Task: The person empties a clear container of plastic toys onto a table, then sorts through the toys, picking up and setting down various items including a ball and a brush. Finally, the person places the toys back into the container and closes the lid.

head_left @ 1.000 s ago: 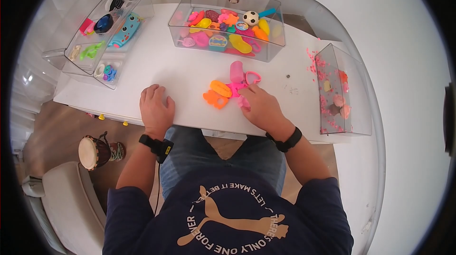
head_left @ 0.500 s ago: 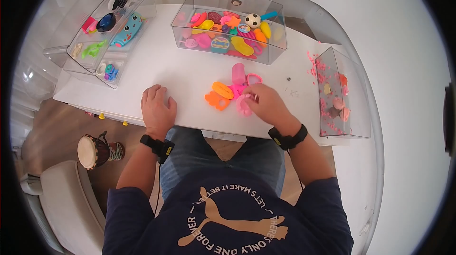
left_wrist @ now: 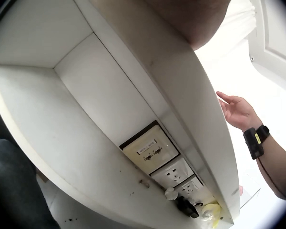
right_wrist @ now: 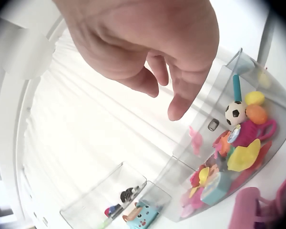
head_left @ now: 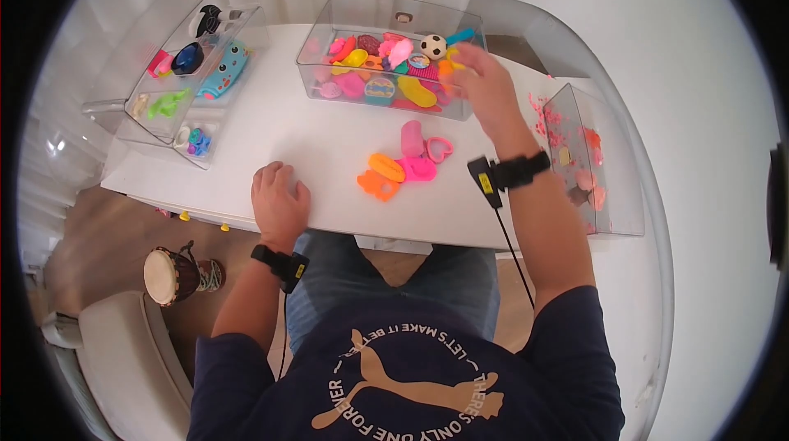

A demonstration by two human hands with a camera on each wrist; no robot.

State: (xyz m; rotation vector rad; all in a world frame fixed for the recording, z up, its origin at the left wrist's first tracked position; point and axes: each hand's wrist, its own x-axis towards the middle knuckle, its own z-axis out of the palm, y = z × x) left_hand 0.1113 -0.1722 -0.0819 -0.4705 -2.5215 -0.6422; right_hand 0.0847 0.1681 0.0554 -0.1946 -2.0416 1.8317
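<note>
My right hand (head_left: pixel 485 87) is raised at the right end of a clear bin (head_left: pixel 329 71) full of colourful toys. In the right wrist view its fingers (right_wrist: pixel 180 106) hang loosely with nothing between them. A light pink toy (right_wrist: pixel 196 141), apart from the fingers, shows over the bin. My left hand (head_left: pixel 279 203) rests on the white table near its front edge. Between the hands lie an orange ring-shaped toy (head_left: pixel 386 166), an orange cut-out toy (head_left: pixel 378 186), a bright pink toy (head_left: pixel 419 168), a pink cylinder (head_left: pixel 412 138) and a pink heart-shaped ring (head_left: pixel 440 149).
A clear tiered organizer (head_left: pixel 131 116) with toys stands at the left. Another clear box (head_left: pixel 625 194) with pink bits stands at the right edge. A soccer ball toy (head_left: pixel 433 46) lies in the bin. A drum (head_left: pixel 171 275) stands on the floor.
My right hand has lifted a light pink toy from the small group, carried it forward to the bin and let it go. The left hand stays on the table.
</note>
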